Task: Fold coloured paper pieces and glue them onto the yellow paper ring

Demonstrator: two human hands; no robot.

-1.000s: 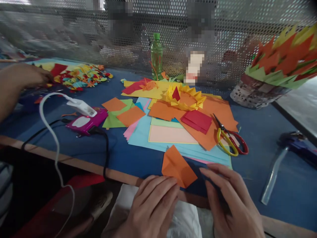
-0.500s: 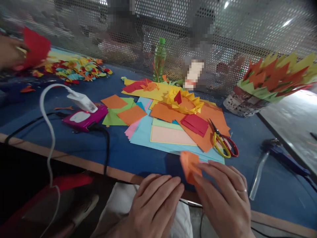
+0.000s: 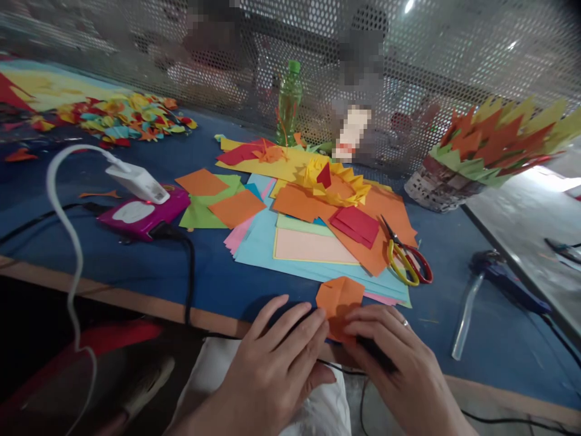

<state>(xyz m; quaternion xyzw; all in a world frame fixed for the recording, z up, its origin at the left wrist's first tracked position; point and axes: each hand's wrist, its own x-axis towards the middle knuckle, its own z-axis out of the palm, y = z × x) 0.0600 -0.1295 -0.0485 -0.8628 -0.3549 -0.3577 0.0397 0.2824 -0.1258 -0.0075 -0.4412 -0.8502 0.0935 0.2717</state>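
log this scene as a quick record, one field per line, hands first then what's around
left hand: fingers spread, fingertips at the orange paper's left edge
right hand: fingertips on the paper's right side
orange paper: small, creased
ahead: stacked coloured sheets, with a yellow paper ring on top
stack's right side: scissors
left side: white plug on magenta box
back: green-capped bottle, upright

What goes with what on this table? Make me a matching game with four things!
1. Orange paper
2. Scissors
3. Bottle
4. White charger

A. Green and upright
B. On the purple box
C. By the left hand and right hand
D. With red and yellow handles

Right pairs: 1-C, 2-D, 3-A, 4-B
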